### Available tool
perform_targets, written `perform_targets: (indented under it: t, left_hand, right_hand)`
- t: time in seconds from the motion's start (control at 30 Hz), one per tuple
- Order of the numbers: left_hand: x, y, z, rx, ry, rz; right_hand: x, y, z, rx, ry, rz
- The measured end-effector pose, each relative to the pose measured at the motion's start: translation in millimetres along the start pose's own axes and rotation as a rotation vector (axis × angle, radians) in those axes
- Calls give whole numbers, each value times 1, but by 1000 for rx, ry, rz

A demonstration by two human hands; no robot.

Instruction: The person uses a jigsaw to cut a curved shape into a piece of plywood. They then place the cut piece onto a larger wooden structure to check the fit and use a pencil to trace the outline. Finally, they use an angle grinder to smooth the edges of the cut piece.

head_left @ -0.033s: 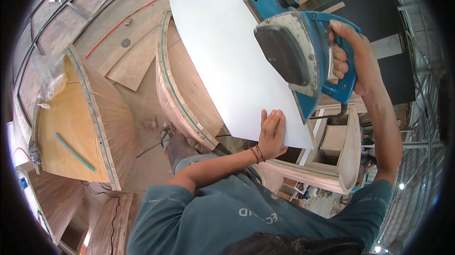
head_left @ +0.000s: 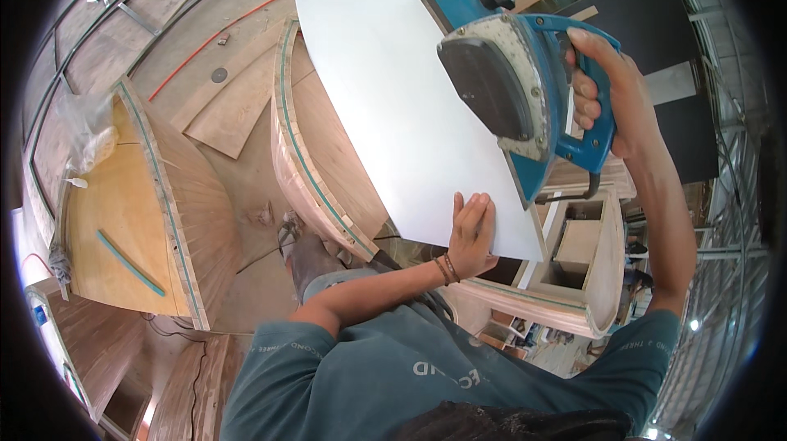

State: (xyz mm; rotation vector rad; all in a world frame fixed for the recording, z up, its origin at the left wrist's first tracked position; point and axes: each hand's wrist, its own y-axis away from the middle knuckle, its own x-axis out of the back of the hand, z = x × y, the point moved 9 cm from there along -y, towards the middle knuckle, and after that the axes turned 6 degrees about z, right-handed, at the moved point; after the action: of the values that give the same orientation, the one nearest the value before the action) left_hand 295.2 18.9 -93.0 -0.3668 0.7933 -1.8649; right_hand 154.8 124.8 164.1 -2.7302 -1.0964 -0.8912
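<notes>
A blue electric planer (head_left: 485, 84) rests along the right edge of a white panel (head_left: 369, 88). My right hand (head_left: 597, 84) is wrapped round its rear handle, with the fingers curled through the grip near the trigger. The planer's black side cover faces me, and its sole meets the panel's edge. Flat on the near end of the panel lies my left hand (head_left: 471, 236), fingers stretched out and pressing on the white face close to the corner. Two thin bracelets circle that wrist.
Curved wooden cabinet pieces with a green edge stripe stand at left (head_left: 201, 220) and under the panel (head_left: 332, 134). At right is a wooden frame with compartments (head_left: 578, 244). A green strip (head_left: 131, 263) lies on the left piece. Black sheets (head_left: 635, 23) lean beyond the planer.
The planer and my right hand have shifted very slightly, a little away from me. My left hand keeps nearly the same place on the panel.
</notes>
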Motion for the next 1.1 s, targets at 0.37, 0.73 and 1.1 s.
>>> perform_targets:
  t: [0.37, 0.73, 1.1]
  left_hand:
    - [8, -5, 4, 7, 48, 18]
    - [7, -6, 4, 11, 51, 24]
    - [3, -5, 2, 28, 30, 43]
  right_hand:
    - [-65, -112, -51, 14, -98, -99]
    - [-99, -176, -94, 122, -86, -31]
    - [-133, -220, -126, 177, -138, -44]
